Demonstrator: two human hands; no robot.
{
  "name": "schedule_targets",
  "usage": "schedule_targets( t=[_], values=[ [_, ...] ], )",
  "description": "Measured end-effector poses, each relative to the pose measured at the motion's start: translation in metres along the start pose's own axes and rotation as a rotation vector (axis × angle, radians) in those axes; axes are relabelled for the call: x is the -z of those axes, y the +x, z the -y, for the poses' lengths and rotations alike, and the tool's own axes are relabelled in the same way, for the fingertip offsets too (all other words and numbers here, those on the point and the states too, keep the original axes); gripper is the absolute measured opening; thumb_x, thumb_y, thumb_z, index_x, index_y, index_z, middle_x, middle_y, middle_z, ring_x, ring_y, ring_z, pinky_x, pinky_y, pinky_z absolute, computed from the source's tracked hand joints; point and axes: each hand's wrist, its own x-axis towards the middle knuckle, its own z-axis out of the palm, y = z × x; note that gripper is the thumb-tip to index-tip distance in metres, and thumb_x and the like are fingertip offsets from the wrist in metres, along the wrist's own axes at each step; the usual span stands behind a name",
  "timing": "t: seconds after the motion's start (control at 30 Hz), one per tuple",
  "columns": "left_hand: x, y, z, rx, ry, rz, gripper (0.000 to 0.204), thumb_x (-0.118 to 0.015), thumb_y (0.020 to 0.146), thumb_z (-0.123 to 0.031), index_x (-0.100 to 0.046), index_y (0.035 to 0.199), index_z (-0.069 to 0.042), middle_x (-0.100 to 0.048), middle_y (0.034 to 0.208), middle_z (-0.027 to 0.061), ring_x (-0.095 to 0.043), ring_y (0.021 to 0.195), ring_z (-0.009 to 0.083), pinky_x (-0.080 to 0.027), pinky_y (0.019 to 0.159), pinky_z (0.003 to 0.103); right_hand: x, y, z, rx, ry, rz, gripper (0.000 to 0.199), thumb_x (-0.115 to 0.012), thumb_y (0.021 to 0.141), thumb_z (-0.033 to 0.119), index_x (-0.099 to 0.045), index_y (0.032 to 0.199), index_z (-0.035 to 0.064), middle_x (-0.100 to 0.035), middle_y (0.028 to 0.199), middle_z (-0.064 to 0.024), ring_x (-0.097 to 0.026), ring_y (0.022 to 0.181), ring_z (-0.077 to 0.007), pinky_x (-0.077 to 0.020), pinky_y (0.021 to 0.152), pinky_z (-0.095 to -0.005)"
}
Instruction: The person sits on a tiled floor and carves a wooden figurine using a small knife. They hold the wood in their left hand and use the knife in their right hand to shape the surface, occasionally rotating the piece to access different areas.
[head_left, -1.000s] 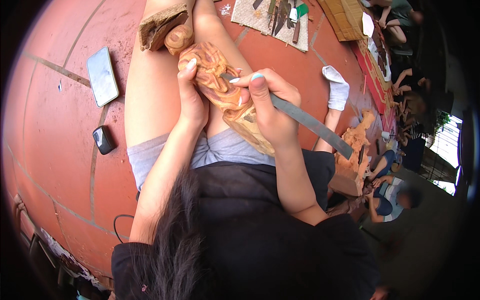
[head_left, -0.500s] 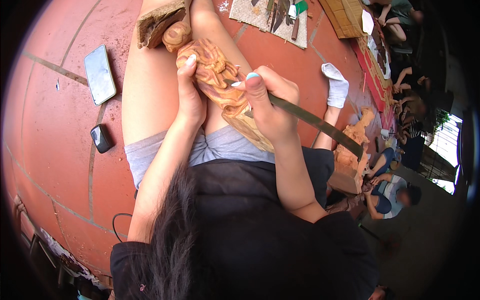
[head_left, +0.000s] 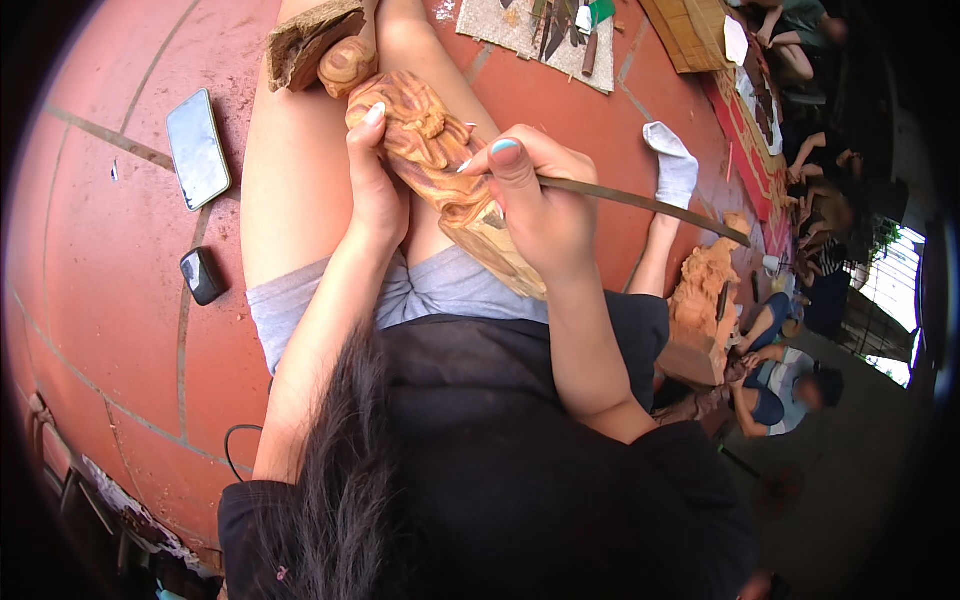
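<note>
A carved wooden figurine (head_left: 425,130) lies aslant across my lap, its round head toward a rough piece of wood (head_left: 305,48) with bark-like edges. My left hand (head_left: 376,190) is closed around the figurine's side, thumb on the carved folds. In my right hand (head_left: 545,195) I grip a long, thin metal carving tool (head_left: 650,205) like a pencil. Its shaft sticks out to the right past my fingers. The working tip, down by the carved surface, is hidden by my fingers.
A phone (head_left: 199,150) and a small black case (head_left: 204,276) lie on the red tiles at left. Ahead, several carving tools rest on a pale mat (head_left: 500,25). To the right stand a larger wood carving (head_left: 700,310) and a cardboard box (head_left: 685,35); other people sit beyond.
The carving tool has turned in my right hand, its free end swinging up and farther right. The figurine and my left hand have shifted slightly up and left.
</note>
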Motion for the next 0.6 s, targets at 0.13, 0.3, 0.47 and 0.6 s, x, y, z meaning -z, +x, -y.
schedule_targets(
  t=[0.13,0.3,0.47,0.6],
  values=[
    [0.006,0.002,0.001,0.02,-0.038,0.061,0.06,-0.046,0.086,-0.049,-0.044,0.124,-0.002,-0.06,0.112,0.0173,-0.061,0.103,0.0297,-0.047,0.094,0.042,0.001,-0.003,-0.005,-0.013,0.042,-0.027,0.05,-0.052,0.096,0.04,-0.064,0.078,-0.0046,-0.047,0.056,-0.0008,-0.043,0.052,-0.0044,-0.0319,0.047,-0.0213],
    [-0.004,-0.004,-0.004,-0.022,-0.001,0.032,0.058,-0.048,0.086,-0.048,-0.045,0.124,-0.005,-0.057,0.117,0.0114,-0.055,0.11,0.023,-0.042,0.099,0.039,-0.001,-0.003,-0.008,-0.011,0.095,-0.059,0.049,-0.051,0.096,0.04,-0.064,0.083,-0.0049,-0.049,0.057,-0.0006,-0.044,0.052,-0.0045,-0.0329,0.048,-0.0208],
    [0.001,-0.003,-0.002,-0.002,-0.029,0.034,0.057,-0.048,0.086,-0.047,-0.046,0.124,-0.005,-0.056,0.119,0.0096,-0.055,0.111,0.022,-0.041,0.099,0.037,0.0,-0.002,-0.008,0.007,-0.04,-0.018,0.037,-0.059,0.094,0.03,-0.063,0.084,-0.0051,-0.053,0.058,-0.0031,-0.046,0.053,-0.0055,-0.0376,0.048,-0.0248],
    [0.001,-0.005,-0.001,0.004,-0.02,0.021,0.056,-0.048,0.087,-0.047,-0.047,0.124,-0.005,-0.056,0.119,0.0096,-0.055,0.111,0.0216,-0.041,0.099,0.037,-0.005,-0.004,0.0,-0.031,-0.082,-0.056,0.042,-0.049,0.1,0.028,-0.064,0.08,-0.0055,-0.047,0.056,0.0004,-0.041,0.052,-0.0033,-0.0308,0.048,-0.0201]
  ],
)
